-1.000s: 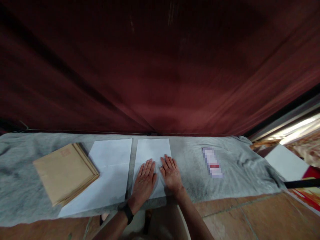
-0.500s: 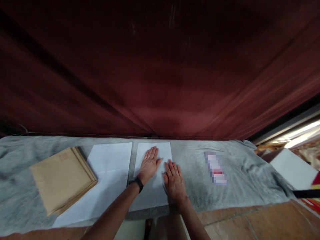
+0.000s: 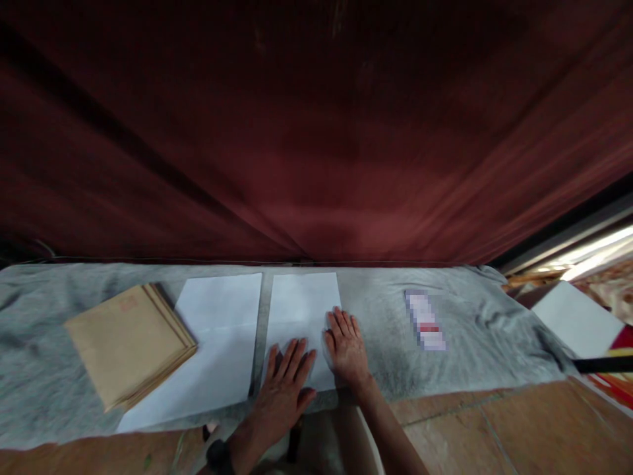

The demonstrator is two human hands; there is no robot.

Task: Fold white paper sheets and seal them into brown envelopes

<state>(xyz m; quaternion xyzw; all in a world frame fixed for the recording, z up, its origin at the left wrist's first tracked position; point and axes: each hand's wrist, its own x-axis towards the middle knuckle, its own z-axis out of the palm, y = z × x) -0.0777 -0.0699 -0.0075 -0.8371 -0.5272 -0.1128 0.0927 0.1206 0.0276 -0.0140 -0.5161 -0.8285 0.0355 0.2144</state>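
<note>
A white sheet of paper [image 3: 302, 303] lies on the grey cloth in front of me. My left hand [image 3: 284, 382], with a dark band on its wrist, rests at the near edge of this sheet, fingers spread. On the sheet's right edge my right hand [image 3: 347, 346] lies flat, its fingers stretched out. Neither hand grips anything. To the left is a second white sheet or stack of paper [image 3: 222, 323], partly covered by a pile of brown envelopes [image 3: 131, 340].
A grey cloth [image 3: 380, 356] covers the long narrow surface. On it at the right sits a blurred-out pink and white item [image 3: 425, 320]. A dark red curtain [image 3: 316, 165] hangs behind. A white box-like object [image 3: 576, 316] stands at far right, above the tiled floor [image 3: 465, 422].
My left hand has slid from the upper middle of the sheet down to its near edge. My right hand stays at the right edge. The view has shifted slightly.
</note>
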